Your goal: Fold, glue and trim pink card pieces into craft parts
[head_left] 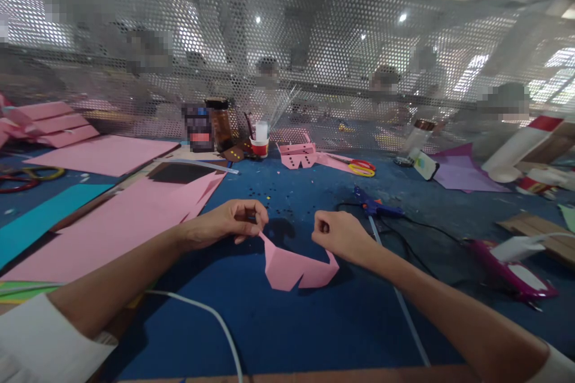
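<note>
Head view: you've got a pink paper spectacle-shaped cutout (287,272) over the blue tabletop (197,341), front & centre, btwn your hands. It's folded at the sides, w/ a V-notch mid lower edge, a straight upper edge & a narrow strip running up each side. Your L hand (246,221) pinches the tip of the L strip, so the front hangs below & to the R of that grip. Your R hand (341,236) is curled in a loose fist; the R strip runs up to its underside, but can't tell if the fingers grip it. Re labels: the dark rectangular pack w/ an orange-red patch (200,128) is at the back, approx L of ctr; its print's too blurred to read.
</note>
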The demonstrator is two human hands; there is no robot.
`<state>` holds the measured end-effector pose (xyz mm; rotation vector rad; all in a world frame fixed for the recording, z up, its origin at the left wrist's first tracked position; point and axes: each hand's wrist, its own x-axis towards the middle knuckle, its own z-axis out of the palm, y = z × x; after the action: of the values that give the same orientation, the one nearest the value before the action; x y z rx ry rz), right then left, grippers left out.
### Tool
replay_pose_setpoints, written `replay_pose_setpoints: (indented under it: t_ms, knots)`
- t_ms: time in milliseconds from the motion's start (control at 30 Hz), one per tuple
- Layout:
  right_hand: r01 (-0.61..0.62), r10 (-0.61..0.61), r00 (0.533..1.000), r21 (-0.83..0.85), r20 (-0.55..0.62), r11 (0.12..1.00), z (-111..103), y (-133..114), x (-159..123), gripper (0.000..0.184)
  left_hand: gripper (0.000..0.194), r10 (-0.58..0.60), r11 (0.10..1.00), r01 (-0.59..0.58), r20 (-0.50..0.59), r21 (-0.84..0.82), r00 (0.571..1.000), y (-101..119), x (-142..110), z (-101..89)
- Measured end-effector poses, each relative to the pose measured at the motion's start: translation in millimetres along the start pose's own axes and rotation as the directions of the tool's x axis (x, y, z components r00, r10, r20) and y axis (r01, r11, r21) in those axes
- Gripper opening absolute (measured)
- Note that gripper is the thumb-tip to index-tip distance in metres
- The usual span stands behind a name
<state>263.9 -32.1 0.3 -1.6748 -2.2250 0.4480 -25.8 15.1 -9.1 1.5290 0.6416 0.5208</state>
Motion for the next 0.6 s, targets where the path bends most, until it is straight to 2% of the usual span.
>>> replay_pose_setpoints:
  t_ms: [367,600]
  knots:
    - [0.027,-0.028,0.999,-0.043,-0.024,0.999,2.4,-3.5,-3.2,0.011,0.023,-0.017,1.0,0.018,0.021,-0.015,1.0,-1.3,1.4,1.9]
    - [0.002,-0.002,1.0,0.016,0.0,1.0,-0.1,-2.8,-1.5,0.011,0.027,-0.01,0.999,0.009,-0.019,-0.036,1.0,-5.5,2.6,-0.1]
